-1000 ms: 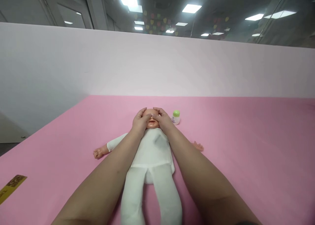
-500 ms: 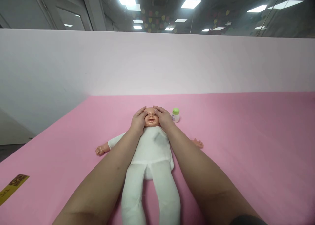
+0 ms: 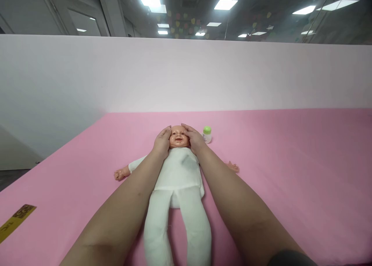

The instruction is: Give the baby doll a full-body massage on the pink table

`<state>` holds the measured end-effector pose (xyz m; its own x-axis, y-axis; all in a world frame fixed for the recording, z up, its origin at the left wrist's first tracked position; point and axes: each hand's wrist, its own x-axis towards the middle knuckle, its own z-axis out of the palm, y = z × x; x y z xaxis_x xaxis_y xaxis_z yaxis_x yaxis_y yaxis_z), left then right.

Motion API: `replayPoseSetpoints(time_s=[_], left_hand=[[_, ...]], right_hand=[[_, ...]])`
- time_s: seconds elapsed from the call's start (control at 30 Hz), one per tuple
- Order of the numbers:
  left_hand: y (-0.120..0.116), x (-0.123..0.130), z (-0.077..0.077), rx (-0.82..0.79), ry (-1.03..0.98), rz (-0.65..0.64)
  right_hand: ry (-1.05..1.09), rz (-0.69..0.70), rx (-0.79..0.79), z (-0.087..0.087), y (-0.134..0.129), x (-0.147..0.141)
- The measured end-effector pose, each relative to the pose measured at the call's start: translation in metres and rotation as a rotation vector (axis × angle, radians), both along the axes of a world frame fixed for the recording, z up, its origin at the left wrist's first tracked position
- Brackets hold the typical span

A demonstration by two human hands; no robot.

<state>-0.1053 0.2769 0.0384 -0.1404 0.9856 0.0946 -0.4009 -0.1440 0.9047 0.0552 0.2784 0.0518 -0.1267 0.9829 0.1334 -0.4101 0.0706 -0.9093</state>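
A baby doll (image 3: 181, 169) with a soft white cloth body lies face up, its head away from me. My left hand (image 3: 162, 141) rests along the left side of the doll's head (image 3: 178, 139), fingers stretched out towards the crown. Against the right side lies my right hand (image 3: 194, 139), also with extended fingers, its thumb near the doll's eye. The face shows between both hands, while the sides of the head are covered. My forearms pass over the doll's spread arms and hide parts of them. Just beyond my right hand stands a small jar (image 3: 207, 135) with a green lid.
The doll lies on a pink padded surface (image 3: 285, 161). A white wall (image 3: 186, 76) borders the far side, with dark glass above it. A yellow label (image 3: 17, 222) with a printed code is stuck at the near left.
Both hands have slid slightly outward from the forehead to the sides of the head, so more of the doll's face shows. The jar stays in place.
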Motion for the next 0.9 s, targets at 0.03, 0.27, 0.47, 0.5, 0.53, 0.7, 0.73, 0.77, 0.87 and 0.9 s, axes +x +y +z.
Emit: replayPoseSetpoints(time_s=[0.03,0.27,0.47,0.5,0.53,0.7,0.73,0.77,0.87,0.9], left_hand=[[0.000,0.000,0.000,0.011,0.003,-0.007],[0.005,0.001,-0.005,0.023,0.035,0.021],[0.006,-0.003,-0.005,0.029,0.094,-0.002],[0.006,-0.004,-0.004,0.008,0.109,0.008],[0.006,-0.004,-0.003,-0.011,0.128,0.020],[0.008,-0.007,-0.003,-0.034,0.211,0.147],[0.008,-0.009,-0.004,-0.042,0.219,0.206],[0.009,-0.013,-0.005,-0.052,0.224,0.269],[0.009,-0.026,-0.008,-0.067,0.232,0.405],[0.009,-0.030,-0.009,-0.068,0.233,0.434]], right_hand=[[-0.005,-0.001,0.008,0.000,0.000,-0.001],[-0.062,-0.040,0.023,0.003,-0.002,-0.002],[-0.074,-0.057,0.043,0.003,-0.002,-0.003],[-0.073,-0.060,0.041,0.003,-0.003,-0.003],[-0.069,-0.062,0.035,0.004,-0.003,-0.004],[-0.039,-0.067,-0.005,0.005,-0.004,-0.003],[-0.037,-0.069,-0.006,0.004,-0.004,-0.002],[-0.035,-0.072,-0.006,0.004,-0.003,-0.002],[-0.024,-0.084,-0.013,0.001,-0.001,-0.002],[-0.017,-0.086,-0.016,0.001,0.000,-0.002]])
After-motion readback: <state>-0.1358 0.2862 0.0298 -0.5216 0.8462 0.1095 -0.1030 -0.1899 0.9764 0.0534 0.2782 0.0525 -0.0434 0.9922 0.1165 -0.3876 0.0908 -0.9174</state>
